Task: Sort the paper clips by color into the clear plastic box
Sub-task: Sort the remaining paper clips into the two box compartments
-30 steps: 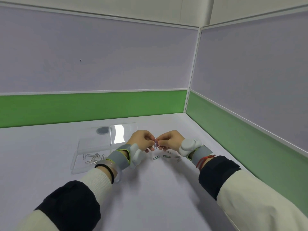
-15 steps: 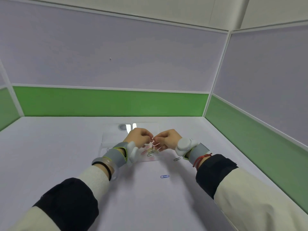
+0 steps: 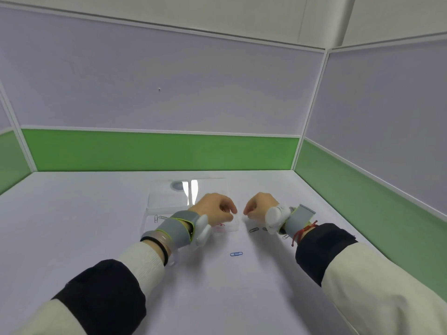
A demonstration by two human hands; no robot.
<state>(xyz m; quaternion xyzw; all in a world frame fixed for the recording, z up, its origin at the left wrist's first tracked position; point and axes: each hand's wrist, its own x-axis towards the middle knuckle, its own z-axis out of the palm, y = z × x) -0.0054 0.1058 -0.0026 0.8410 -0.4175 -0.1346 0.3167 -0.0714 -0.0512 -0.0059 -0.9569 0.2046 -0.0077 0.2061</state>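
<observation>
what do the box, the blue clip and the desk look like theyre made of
Clear box: seemingly hard transparent plastic, glossy; the desk shows through it and it throws a bright reflection.
Blue paper clip: probably bent wire with a coloured coating; too small to confirm.
Desk: smooth, pale, matte surface, possibly laminate; no grain or sharp glare visible.

Lilac partitions (image 3: 169, 88) — green band (image 3: 159, 151), white desk (image 3: 72, 213)

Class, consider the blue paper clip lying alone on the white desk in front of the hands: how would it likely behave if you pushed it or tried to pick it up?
The blue paper clip lies flat, so it would probably slide, not roll. It looks thin and light; a nudge may send it skidding across the smooth desk. Being so flat, it likely needs a fingertip pinch.
</observation>
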